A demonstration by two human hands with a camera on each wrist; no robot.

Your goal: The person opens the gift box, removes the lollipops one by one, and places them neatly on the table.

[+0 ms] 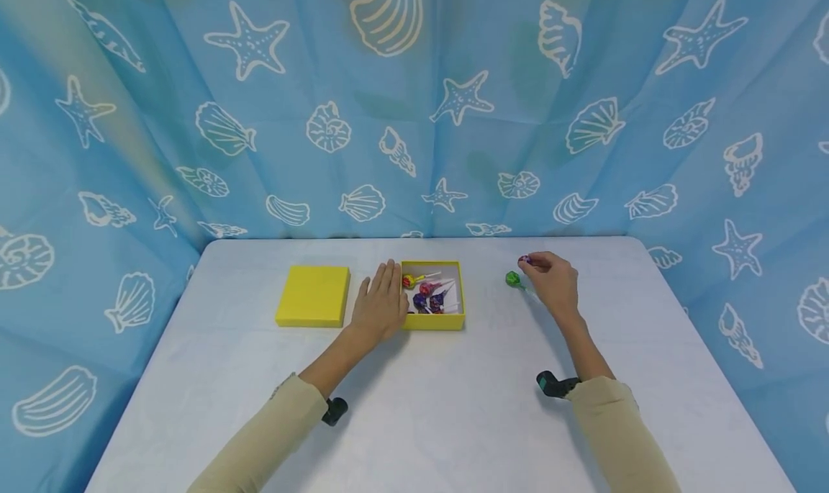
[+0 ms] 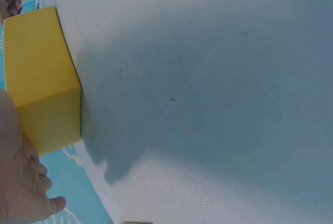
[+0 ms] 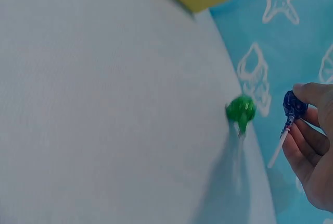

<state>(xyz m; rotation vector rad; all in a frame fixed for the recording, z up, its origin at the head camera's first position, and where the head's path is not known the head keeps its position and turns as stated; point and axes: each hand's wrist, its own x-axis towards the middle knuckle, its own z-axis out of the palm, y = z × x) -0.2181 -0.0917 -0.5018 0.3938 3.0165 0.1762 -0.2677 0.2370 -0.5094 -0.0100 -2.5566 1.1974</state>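
Blue cloth (image 1: pixel 291 176) printed with white shells and starfish hangs behind a white table (image 1: pixel 453 406). The left hand (image 1: pixel 380 302), fingers straight, rests against the left side of an open yellow box (image 1: pixel 434 322) containing several lollipops (image 1: pixel 421 301); a yellow lid (image 1: pixel 313 296) lies further left. The right hand (image 1: pixel 553 281) pinches 1 blue lollipop (image 3: pixel 295 103) by its wrapped head (near a green lollipop (image 1: pixel 513 278) on the table).

Glossy crinkled blue lollipop wrapper (image 3: pixel 296 105), smooth yellow box (image 1: pixel 432 323), folded cloth curtain (image 1: pixel 401 83), finely textured white tabletop (image 2: pixel 208 99)
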